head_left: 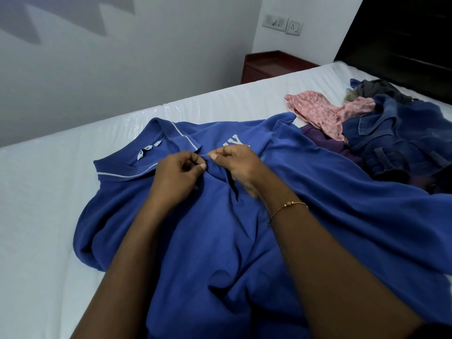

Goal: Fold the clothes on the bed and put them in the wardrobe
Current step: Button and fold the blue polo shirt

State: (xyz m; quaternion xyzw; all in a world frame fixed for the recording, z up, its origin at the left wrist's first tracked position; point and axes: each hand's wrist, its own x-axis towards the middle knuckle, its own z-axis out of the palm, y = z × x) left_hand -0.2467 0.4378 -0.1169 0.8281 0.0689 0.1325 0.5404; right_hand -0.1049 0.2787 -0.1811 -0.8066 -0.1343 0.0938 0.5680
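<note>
Both hands meet at the placket of a blue polo [244, 241], just below its collar [171, 137]. The left hand [175, 178] pinches a small fold of the cloth between thumb and curled fingers; the right hand [241, 167] pinches the facing edge the same way, thumb on top, so the two thumbs sit just apart with a ridge of fabric raised between them. A thin bracelet [288, 207] circles the right wrist.

Outward from the grip, the polo lies spread front-up on the bed [49, 216], collar open toward the far left with white labels [146, 151] showing inside, and white lettering partly hidden behind the right hand. One sleeve bunches to the left of the grip; the body runs down toward the camera under both forearms, wrinkled.

Beyond the right hand, farther up the bed, is a loose pile: a purple garment [327, 144] nearest, touching the polo's edge, a pink patterned cloth [315, 111] over it, jeans [396, 138] to the right, and a dark grey piece [376, 88] at the back.

Past the far edge of the bed stands a nightstand [269, 66], with wall switches [282, 24] above.
</note>
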